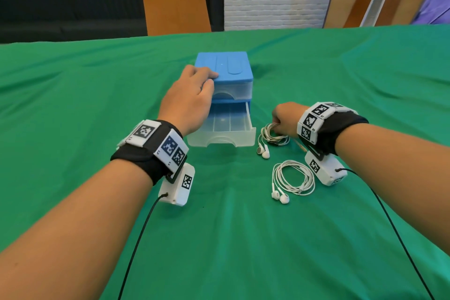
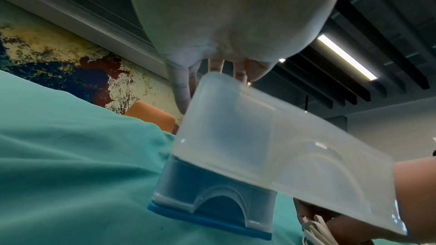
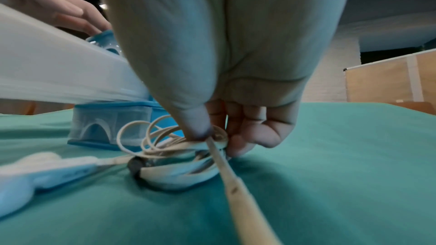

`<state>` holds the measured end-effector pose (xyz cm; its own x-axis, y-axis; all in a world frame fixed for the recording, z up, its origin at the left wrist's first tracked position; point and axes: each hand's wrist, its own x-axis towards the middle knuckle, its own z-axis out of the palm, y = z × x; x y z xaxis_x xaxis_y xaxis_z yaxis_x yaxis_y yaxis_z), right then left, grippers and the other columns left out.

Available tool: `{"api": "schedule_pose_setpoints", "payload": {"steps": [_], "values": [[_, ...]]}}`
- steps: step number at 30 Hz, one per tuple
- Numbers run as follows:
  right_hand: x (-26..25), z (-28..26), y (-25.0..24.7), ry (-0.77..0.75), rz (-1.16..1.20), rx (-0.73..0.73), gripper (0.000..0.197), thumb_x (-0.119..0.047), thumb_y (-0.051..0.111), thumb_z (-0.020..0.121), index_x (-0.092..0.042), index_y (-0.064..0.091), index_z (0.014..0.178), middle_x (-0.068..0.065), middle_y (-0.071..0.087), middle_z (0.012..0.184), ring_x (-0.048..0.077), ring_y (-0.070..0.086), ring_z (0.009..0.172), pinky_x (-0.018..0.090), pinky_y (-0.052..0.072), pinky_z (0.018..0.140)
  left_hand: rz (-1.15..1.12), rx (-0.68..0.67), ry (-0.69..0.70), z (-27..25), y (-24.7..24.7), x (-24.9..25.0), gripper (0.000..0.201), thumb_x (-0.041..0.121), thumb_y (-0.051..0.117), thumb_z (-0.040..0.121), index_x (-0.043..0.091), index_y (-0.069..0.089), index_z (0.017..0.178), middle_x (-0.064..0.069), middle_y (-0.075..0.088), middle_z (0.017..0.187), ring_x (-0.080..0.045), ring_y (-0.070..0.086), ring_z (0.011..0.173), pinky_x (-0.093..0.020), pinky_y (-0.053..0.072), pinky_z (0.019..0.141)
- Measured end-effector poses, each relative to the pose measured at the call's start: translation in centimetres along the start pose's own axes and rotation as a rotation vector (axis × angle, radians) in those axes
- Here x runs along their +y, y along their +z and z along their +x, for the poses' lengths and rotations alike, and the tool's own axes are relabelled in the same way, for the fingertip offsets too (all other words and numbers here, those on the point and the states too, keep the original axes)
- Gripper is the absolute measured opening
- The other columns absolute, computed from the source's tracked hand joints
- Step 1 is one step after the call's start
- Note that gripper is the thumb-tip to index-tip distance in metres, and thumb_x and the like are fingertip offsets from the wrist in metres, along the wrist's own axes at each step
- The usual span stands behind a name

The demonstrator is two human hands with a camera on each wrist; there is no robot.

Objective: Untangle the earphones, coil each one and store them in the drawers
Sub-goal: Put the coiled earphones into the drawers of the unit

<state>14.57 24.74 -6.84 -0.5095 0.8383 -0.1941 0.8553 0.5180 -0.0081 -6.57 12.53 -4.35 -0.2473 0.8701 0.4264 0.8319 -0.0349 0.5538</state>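
A small blue drawer unit (image 1: 225, 69) stands mid-table with its clear lower drawer (image 1: 246, 137) pulled out and nothing in it; the upper drawer is closed. My left hand (image 1: 207, 80) rests on the unit's front left top corner, fingers laid flat on the blue lid (image 3: 103, 34). Just right of the open drawer, my right hand (image 1: 280, 122) pinches a coiled white earphone (image 1: 272, 137) between thumb and fingers (image 3: 238, 148) while the coil (image 3: 165, 148) lies on the cloth, buds trailing. A second coiled earphone (image 1: 292, 178) lies loose nearer me.
A green cloth (image 1: 97, 85) covers the whole table. An orange chair (image 1: 175, 2) stands beyond the far edge, with a white brick wall behind. Black cables run from both wrist cameras back along my forearms.
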Motion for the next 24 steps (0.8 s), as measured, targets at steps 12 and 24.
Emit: {"api": "schedule_pose_setpoints", "payload": {"steps": [12, 24], "values": [[-0.2, -3.9, -7.3, -0.202, 0.111, 0.303, 0.004, -0.013, 0.071, 0.087, -0.013, 0.068, 0.089, -0.001, 0.065, 0.075, 0.020, 0.060, 0.075, 0.027, 0.041, 0.070, -0.061, -0.048, 0.003, -0.1, -0.7, -0.1, 0.038, 0.037, 0.029, 0.107, 0.033, 0.060, 0.128, 0.009, 0.048, 0.127, -0.014, 0.053, 0.110, -0.036, 0.042, 0.092], [-7.0, -5.2, -13.9, -0.298, 0.116, 0.489, 0.002, -0.015, 0.070, 0.086, -0.013, 0.071, 0.087, -0.006, 0.061, 0.071, 0.018, 0.059, 0.074, 0.026, 0.042, 0.067, -0.189, -0.086, -0.013, 0.1, -2.0, -0.8, 0.045, 0.042, 0.024, 0.110, 0.035, 0.064, 0.130, 0.014, 0.051, 0.137, -0.008, 0.045, 0.130, -0.032, 0.034, 0.106]]}}
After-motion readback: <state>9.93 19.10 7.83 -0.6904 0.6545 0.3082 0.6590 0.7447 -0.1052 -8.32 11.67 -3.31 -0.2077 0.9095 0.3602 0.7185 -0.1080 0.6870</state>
